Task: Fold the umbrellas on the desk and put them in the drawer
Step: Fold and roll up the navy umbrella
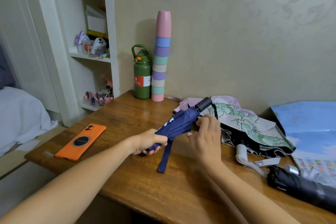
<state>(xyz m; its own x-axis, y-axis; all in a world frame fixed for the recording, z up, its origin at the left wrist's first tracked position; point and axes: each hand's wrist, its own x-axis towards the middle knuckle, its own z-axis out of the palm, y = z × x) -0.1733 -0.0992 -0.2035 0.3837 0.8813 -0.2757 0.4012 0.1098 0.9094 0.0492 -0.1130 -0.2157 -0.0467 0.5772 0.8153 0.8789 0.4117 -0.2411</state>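
Inspector A: Holding the navy umbrella (179, 123) at centre frame, the person has the left hand (150, 142) clenched round its lower canopy end, just above the wooden desk (127, 174). A loose navy strap (166, 156) hangs from it down to the desktop.

Inspector B: And the right hand (206, 137)?

Inspector A: Its fingers are curled against the canopy folds just below the black handle (203, 104), pinching the fabric. The handle points to the upper right.

Inspector B: Other umbrellas?

Inspector A: A pale one with a green print (249, 125) lies collapsed but loose at right of centre, touching the desk. A dark folded umbrella (298, 185) lies at lower right.

Inspector B: Anything else?

Inspector A: An orange phone (81, 142) lies at left of centre. A green bottle (142, 74) and a stack of pastel cups (161, 60) stand against the wall, upper centre.
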